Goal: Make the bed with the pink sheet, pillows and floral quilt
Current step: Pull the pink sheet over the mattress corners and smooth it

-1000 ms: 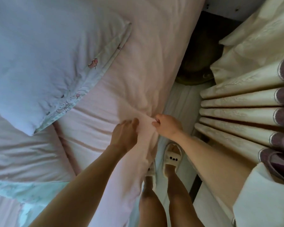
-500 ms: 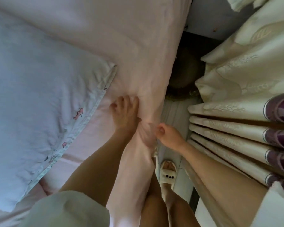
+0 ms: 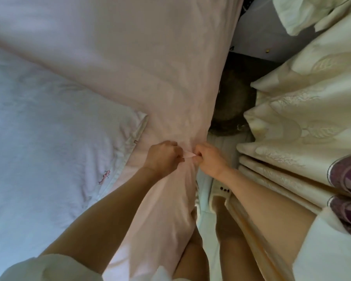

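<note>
Pinching a small fold of the pink sheet at the bed's edge, both hands work close together, almost touching. The left hand has its fingers curled in, thumb and fingertips nipping the fold; the right hand does likewise from the opposite side, fingers bunched, not spread.

Risks, as judged:
- The grip is slight, on a narrow tab of cloth. A firm tug could slip it free and leave the edge slack.
- Pulling toward the body may drag the pillow, which lies on the sheet just beside the left hand, out of its place.
- Creases fan out from the pinch point; uneven tension could set them rather than clear them.
- The curtain hangs near the right hand, across a narrow gap of floor; an elbow may snag it.

Condition of the sheet: pale pink, soft, lightly rumpled. It covers the mattress beyond the pillow and drapes over the bed's side below the hands. The floral quilt cannot be identified in view.
</note>
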Demonstrator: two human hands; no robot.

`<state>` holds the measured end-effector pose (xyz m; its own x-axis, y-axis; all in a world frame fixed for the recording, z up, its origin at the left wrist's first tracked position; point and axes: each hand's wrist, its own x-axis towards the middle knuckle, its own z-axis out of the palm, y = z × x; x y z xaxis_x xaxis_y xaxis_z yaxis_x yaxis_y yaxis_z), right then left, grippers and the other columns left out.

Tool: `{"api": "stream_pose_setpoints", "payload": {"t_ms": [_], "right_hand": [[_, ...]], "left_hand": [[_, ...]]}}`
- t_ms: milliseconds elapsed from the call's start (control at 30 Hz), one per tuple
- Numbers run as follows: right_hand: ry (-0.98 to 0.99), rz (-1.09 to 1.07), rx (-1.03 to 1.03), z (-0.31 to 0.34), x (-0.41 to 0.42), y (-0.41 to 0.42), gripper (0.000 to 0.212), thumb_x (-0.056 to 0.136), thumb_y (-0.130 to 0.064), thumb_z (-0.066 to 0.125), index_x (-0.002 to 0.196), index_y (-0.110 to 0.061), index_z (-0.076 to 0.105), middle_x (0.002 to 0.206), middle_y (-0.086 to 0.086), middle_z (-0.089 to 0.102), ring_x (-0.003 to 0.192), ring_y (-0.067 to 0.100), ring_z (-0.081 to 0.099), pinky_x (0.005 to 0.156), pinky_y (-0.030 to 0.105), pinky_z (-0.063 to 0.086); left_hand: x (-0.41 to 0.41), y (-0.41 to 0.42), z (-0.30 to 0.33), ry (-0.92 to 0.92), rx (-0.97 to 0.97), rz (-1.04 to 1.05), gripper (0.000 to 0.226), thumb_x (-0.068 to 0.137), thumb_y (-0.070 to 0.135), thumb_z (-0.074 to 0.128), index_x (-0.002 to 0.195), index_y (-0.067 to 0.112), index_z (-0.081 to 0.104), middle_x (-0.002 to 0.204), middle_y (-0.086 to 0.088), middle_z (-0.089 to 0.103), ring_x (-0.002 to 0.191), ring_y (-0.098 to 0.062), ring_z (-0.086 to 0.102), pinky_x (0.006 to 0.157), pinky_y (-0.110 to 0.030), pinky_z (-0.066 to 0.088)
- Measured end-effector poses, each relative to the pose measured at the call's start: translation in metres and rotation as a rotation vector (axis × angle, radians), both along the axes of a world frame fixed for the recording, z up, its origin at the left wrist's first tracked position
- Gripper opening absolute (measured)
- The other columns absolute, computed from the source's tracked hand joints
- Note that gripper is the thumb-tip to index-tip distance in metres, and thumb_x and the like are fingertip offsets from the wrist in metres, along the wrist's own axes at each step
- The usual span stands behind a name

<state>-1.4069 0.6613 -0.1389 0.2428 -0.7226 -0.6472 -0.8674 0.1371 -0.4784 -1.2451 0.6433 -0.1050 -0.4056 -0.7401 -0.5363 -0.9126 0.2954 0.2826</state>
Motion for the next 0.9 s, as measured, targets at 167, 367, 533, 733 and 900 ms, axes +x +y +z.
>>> {"api": "stream_pose_setpoints", "payload": {"t_ms": [167, 367, 533, 733, 900], "right_hand": [[0.122, -0.084, -0.012, 0.011, -0.065, -0.043, 0.020, 0.094, -0.020, 0.048, 0.075, -0.020, 0.043, 0.092, 0.002, 0.046, 0.087, 0.024, 0.056, 0.069, 0.032, 0.039], [-0.150, -0.254, 0.069, -0.009, -0.084, -0.127, 0.047, 0.098, -0.021, 0.042, 0.144, -0.018, 0.033, 0.146, 0.006, 0.039, 0.133, 0.023, 0.041, 0.110, 0.038, 0.035], [-0.633, -0.776, 0.466, -0.027, -0.039, -0.184, 0.063, 0.094, -0.051, 0.030, 0.148, -0.041, 0.000, 0.158, -0.001, 0.018, 0.142, 0.024, 0.026, 0.116, 0.050, 0.025], [-0.875, -1.090, 0.627, -0.035, -0.023, -0.243, 0.074, 0.085, -0.071, 0.029, 0.144, -0.027, 0.033, 0.144, 0.008, 0.045, 0.130, 0.027, 0.045, 0.113, 0.048, 0.032], [-0.841, -1.190, 0.542, -0.037, -0.046, -0.269, 0.052, 0.097, -0.052, 0.028, 0.132, -0.020, 0.049, 0.131, 0.009, 0.055, 0.118, 0.026, 0.053, 0.107, 0.044, 0.040]], "left_hand": [[-0.032, -0.030, 0.001, 0.014, -0.251, 0.092, 0.016, 0.073, 0.023, 0.076, 0.082, 0.011, 0.068, 0.083, -0.007, 0.065, 0.078, -0.027, 0.062, 0.061, -0.032, 0.046], [-0.064, -0.114, -0.025, -0.246, -0.182, 0.263, 0.073, 0.091, 0.051, 0.044, 0.150, 0.030, 0.006, 0.160, -0.005, -0.004, 0.146, -0.034, -0.005, 0.112, -0.062, 0.004], [-0.063, -0.143, -0.049, -0.331, -0.168, 0.229, 0.072, 0.091, 0.062, 0.024, 0.148, 0.035, -0.012, 0.159, 0.000, -0.017, 0.144, -0.031, -0.020, 0.107, -0.068, -0.008], [-0.067, -0.166, -0.066, -0.306, -0.267, 0.173, 0.070, 0.082, 0.068, 0.003, 0.135, 0.034, -0.026, 0.159, 0.000, -0.016, 0.144, -0.033, -0.020, 0.102, -0.063, -0.020], [-0.071, -0.172, -0.069, -0.299, -0.289, 0.144, 0.073, 0.079, 0.069, -0.002, 0.140, 0.033, -0.022, 0.159, 0.001, -0.012, 0.145, -0.034, -0.016, 0.102, -0.062, -0.021]]}}
